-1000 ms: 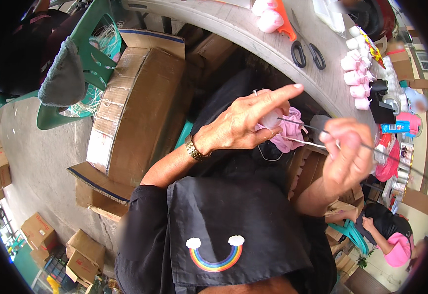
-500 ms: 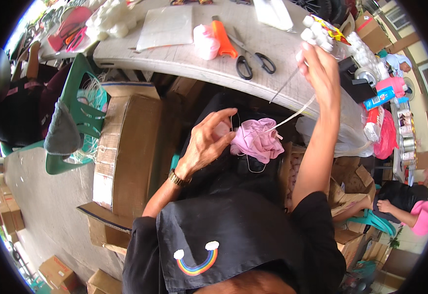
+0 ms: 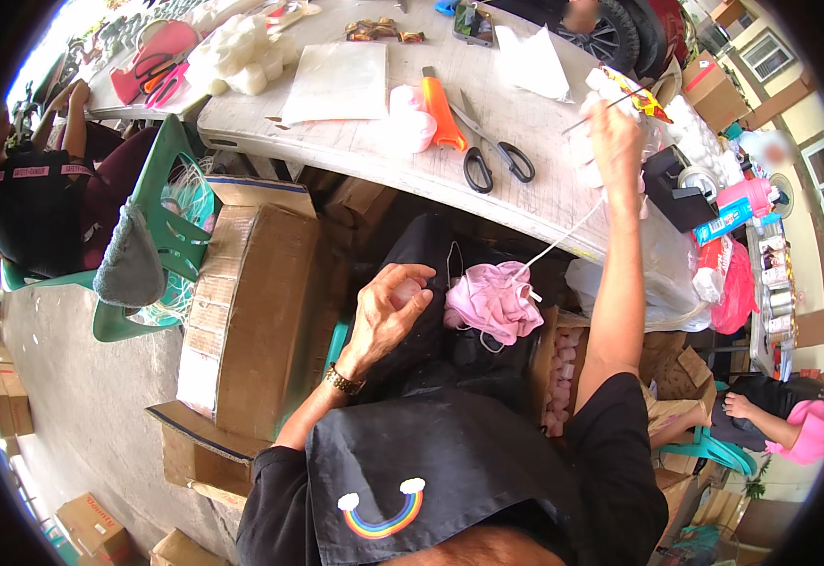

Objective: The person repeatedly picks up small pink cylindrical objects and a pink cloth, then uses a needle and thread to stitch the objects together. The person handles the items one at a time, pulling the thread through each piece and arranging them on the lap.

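Note:
On my lap lies a bundle of pink cloth (image 3: 495,304) with thin white cord loops about its edges. A white cord (image 3: 567,232) stretches up from it to my right hand (image 3: 616,156). That hand is raised over the table's right side, closed round a thin dark needle-like rod (image 3: 631,94); how the cord joins the rod cannot be made out. My left hand (image 3: 388,321), left of the cloth, has its fingers curled round a small pale pink ball-like piece (image 3: 408,291), partly hidden by the fingers.
On the white table (image 3: 336,141) lie black-handled scissors (image 3: 497,160), an orange-handled cutter (image 3: 441,115), pink-white rolls (image 3: 410,123) and clear plastic sheets (image 3: 338,83). A cardboard box (image 3: 266,311) and green chair (image 3: 152,226) stand left; a box of pink pieces (image 3: 560,377) is right. Other people sit nearby.
My right hand has moved up and farther over the table, and the rod has swung from pointing down-left to slanting up-right. My left hand has drawn slightly away from the cloth.

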Tool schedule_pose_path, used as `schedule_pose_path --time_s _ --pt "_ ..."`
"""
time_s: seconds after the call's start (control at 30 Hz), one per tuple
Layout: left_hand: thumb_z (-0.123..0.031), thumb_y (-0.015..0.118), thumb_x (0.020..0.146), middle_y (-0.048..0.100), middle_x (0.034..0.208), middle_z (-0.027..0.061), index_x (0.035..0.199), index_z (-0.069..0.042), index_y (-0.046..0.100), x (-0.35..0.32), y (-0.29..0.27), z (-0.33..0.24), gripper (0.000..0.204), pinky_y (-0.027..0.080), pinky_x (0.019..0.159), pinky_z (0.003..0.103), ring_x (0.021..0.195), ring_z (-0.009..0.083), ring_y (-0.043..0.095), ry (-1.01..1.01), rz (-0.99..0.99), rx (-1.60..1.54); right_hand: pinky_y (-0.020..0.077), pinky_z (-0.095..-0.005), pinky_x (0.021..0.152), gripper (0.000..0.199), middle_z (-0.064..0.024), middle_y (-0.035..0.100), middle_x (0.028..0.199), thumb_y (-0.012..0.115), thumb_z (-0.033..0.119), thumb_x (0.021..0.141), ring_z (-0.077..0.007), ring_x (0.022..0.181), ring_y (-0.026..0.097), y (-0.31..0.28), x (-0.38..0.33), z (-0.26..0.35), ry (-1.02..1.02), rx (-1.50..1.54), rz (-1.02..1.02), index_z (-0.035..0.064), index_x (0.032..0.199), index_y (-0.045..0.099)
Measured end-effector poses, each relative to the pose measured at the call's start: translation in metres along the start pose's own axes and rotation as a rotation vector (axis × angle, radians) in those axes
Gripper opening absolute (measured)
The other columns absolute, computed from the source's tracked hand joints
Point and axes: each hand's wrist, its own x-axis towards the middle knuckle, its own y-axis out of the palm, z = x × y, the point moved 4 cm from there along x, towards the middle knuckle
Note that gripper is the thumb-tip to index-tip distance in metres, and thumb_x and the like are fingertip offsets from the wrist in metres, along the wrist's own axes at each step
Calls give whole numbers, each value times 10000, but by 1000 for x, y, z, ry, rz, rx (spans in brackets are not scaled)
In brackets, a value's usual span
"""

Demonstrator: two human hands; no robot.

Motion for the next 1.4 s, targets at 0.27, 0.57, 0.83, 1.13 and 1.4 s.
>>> schedule_pose_path --time_s 0.27,0.57,0.83,1.13,1.4 --pt "-144 675 816 651 933 87 1060 -65 668 -3 9 2 257 496 788 321 873 217 633 -39 23 -67 254 -212 322 412 -68 593 577 568 372 933 -55 343 405 27 57 -44 583 226 629 10 755 656" --pt "-259 653 860 583 1066 54 1249 -42 519 0 7 2 465 460 904 304 964 157 588 -245 96 -1054 444 -338 652 370 -49 592 756 576 393 885 -179 697 560 35 39 -7 148 -48 288 63 1032 659" --pt "-198 715 859 584 1010 9 1183 -79 583 22 4 -33 369 465 828 245 927 99 562 -60 -32 -504 312 -235 519 464 32 375 604 319 453 1024 -67 544 379 19 -117 139 262 673 679 56 1165 512" --pt "-175 760 809 616 968 64 1090 -43 636 24 4 -58 334 489 787 312 907 153 603 128 -76 -396 474 -399 609 537 -164 620 705 284 516 1006 -318 679 654 2 -124 161 197 708 756 41 1218 417" --pt "-16 693 851 623 889 55 901 -13 628 17 13 -53 82 508 652 251 761 118 628 -27 -13 -773 378 -264 506 479 -18 509 609 402 471 996 -77 543 462 -7 -142 150 202 803 680 41 1180 507"
